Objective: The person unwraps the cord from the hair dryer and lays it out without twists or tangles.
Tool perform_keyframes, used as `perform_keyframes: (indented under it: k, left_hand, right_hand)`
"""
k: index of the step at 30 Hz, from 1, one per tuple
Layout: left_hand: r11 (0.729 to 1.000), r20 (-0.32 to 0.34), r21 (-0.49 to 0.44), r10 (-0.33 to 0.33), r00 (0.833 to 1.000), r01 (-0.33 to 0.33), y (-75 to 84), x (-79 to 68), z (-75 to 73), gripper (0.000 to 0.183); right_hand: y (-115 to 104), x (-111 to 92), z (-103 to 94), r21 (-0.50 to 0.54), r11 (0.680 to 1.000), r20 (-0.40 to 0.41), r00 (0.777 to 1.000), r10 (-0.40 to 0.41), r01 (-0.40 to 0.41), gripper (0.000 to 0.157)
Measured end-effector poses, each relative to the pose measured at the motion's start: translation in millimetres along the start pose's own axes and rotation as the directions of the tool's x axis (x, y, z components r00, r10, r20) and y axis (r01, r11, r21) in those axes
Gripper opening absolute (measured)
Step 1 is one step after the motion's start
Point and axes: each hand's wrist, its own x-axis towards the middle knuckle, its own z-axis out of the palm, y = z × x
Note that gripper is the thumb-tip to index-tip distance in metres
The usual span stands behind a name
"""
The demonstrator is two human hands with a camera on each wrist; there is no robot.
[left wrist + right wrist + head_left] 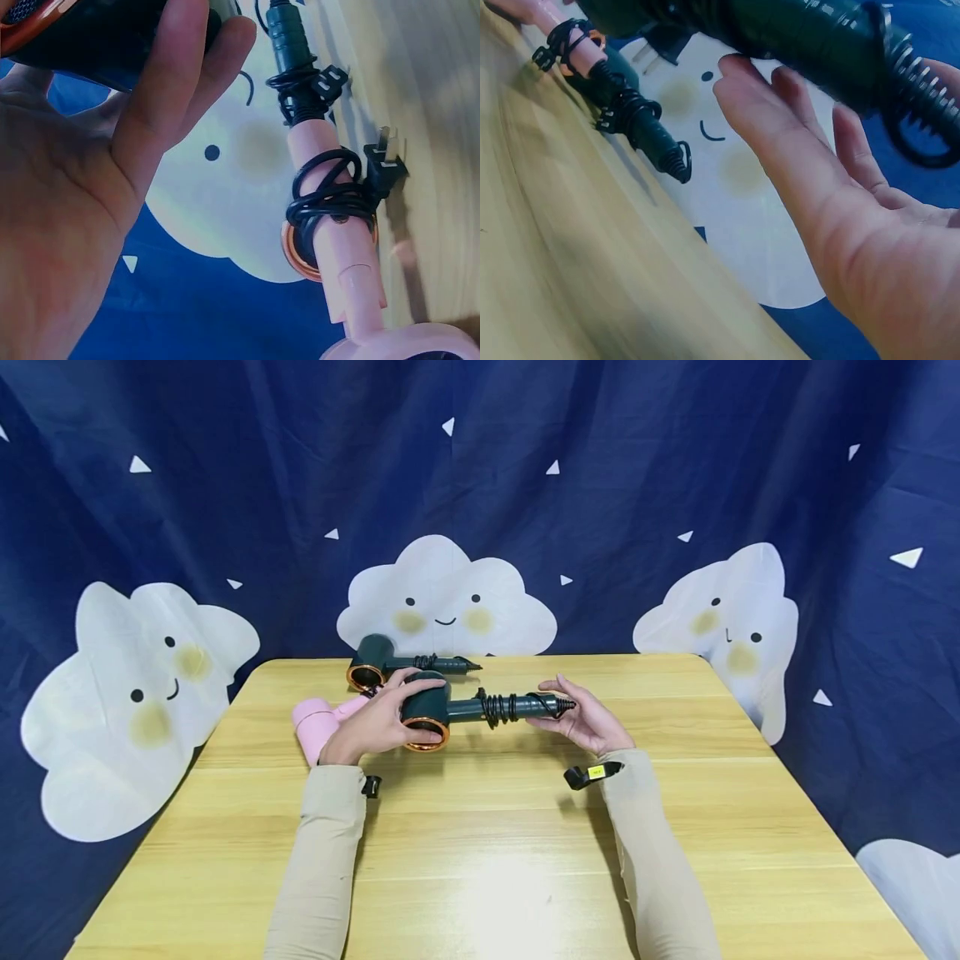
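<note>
A dark green hair dryer (425, 700) with a copper ring is held above the table, its handle pointing right. My left hand (371, 720) grips its barrel, thumb by the ring and fingers over the top. A black cord (498, 709) is coiled round the handle. At the handle's tail end is my right hand (592, 724); in the right wrist view its fingers (787, 135) are fairly straight beside the handle (817, 52). Whether they touch it is hard to tell. A pink hair dryer (341, 247) lies beyond the left hand, partly hidden by it in the head view.
Another dark green hair dryer (372, 653), cord wrapped round its handle, lies at the table's back edge. The pink dryer's plug (382, 161) sticks out from its cord. Behind the wooden table (465, 827) hangs a blue curtain (495, 485) with white clouds.
</note>
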Motion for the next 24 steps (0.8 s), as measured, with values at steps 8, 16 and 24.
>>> perform_keyframes:
  k: [8,16,24]
  left_hand:
    - [1.0,0.017,-0.011,-0.004,1.0,0.004,6.5,-1.1,-2.4,0.086]
    - [0.999,0.037,-0.031,0.008,0.999,-0.006,9.5,-1.4,-1.8,0.085]
    - [1.0,0.062,-0.029,0.009,0.998,-0.007,14.7,-1.0,0.3,0.085]
  right_hand:
    - [12,8,-7.3,0.07,0.996,0.016,0.998,0.055,-0.056,0.032]
    - [28,17,-7.8,0.025,0.992,0.227,0.967,0.112,-0.121,0.046]
    - [35,26,-0.1,-0.229,0.97,0.351,0.922,0.164,-0.086,0.071]
